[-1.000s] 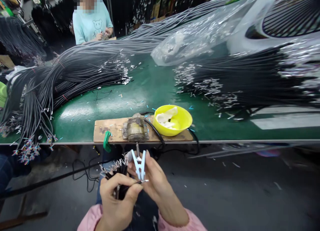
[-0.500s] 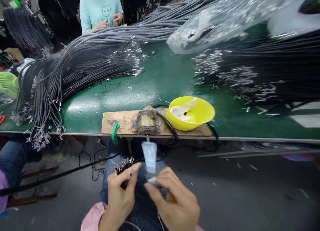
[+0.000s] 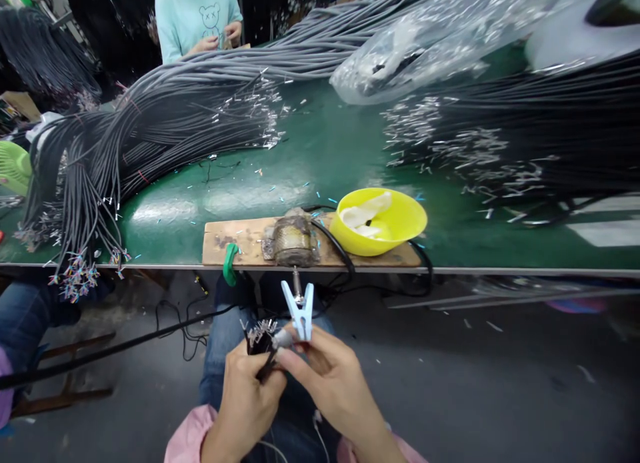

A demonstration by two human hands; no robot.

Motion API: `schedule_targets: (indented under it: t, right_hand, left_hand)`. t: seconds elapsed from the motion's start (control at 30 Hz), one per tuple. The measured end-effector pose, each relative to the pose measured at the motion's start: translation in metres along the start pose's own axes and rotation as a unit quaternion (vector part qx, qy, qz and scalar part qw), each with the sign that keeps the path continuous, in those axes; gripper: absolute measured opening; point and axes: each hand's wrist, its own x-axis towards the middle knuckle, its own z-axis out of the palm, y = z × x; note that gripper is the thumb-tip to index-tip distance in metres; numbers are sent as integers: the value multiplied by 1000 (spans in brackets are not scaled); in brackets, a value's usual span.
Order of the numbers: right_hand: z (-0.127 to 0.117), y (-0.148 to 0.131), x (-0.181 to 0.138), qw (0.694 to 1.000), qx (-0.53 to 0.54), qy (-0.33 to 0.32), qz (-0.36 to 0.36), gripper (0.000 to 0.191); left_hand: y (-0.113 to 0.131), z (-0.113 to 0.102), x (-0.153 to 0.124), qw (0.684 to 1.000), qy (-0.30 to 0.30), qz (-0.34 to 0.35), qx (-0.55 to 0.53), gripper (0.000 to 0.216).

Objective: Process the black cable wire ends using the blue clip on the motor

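My left hand (image 3: 250, 389) is closed around a bundle of thin black cables (image 3: 260, 346), whose bare silvery ends stick up in a fan. Against the bundle's right side, my right hand (image 3: 333, 376) is closed in a pinch. A grey piece (image 3: 283, 339) shows at its fingertips, perhaps a finger cover; what lies between thumb and finger is hidden. Just above the right fingers, a light blue clothespin (image 3: 301, 313) hangs on the metal shaft (image 3: 297, 283) of a small motor (image 3: 293, 239). The motor sits on a wooden board (image 3: 233, 239) at the table edge.
A yellow bowl (image 3: 380, 239) with white pieces stands on the board's right end, beside a black cord. Cable bundles (image 3: 170, 129) lie left, more black cables (image 3: 565, 129) right. Plastic bags (image 3: 425, 49) lie behind. A person (image 3: 200, 23) works across the green table (image 3: 330, 143).
My right hand has moved left and up, from apart to touching the cable bundle. The clothespin has turned from its flat side to show its V-shaped side. The view has shifted slightly.
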Motion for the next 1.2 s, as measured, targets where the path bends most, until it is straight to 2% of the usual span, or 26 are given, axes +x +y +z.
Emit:
schedule_targets:
  t: [0.1, 0.2, 0.3, 0.4, 0.53, 0.63, 0.73, 0.8, 0.9, 0.97, 1.1, 1.2]
  right_hand:
    - [-1, 4, 0, 997, 25, -27, 63, 32]
    - [-3, 5, 1, 997, 3, -36, 63, 35]
    - [-4, 2, 2, 999, -6, -5, 47, 36]
    - [-1, 1, 0, 999, 5, 12, 43, 37]
    - [4, 7, -4, 996, -40, 64, 37, 39]
    - [4, 12, -3, 993, -83, 76, 28, 41]
    - [-4, 12, 2, 990, -84, 107, 44, 45]
    - [-11, 10, 4, 992, -62, 90, 56, 47]
    - [-16, 5, 3, 997, -30, 6, 69, 40]
    - [-13, 4, 0, 998, -20, 4, 63, 36]
    - [-1, 10, -6, 996, 22, 84, -4, 37]
    - [1, 19, -6, 994, 74, 75, -31, 36]
  left_hand:
    - [1, 2, -1, 1000, -17, -3, -5, 28]
    - [-3, 7, -3, 1000, -24, -14, -6, 24]
    - [-11, 11, -4, 995, 34, -65, -65, 13]
    - [-18, 10, -6, 982, 98, -103, -128, 18]
    - [-16, 8, -8, 985, 76, -99, -121, 25]
    - [-12, 7, -10, 990, 59, -81, -97, 24]
    - [-9, 7, -10, 992, 76, -69, -75, 24]
    - [-7, 7, -10, 990, 100, -76, -69, 23]
    - [-5, 7, -10, 987, 115, -85, -70, 18]
    - [-5, 9, -10, 983, 125, -102, -90, 17]
    - [-8, 12, -9, 964, 104, -139, -199, 29]
    - [-12, 15, -8, 955, 47, -151, -252, 45]
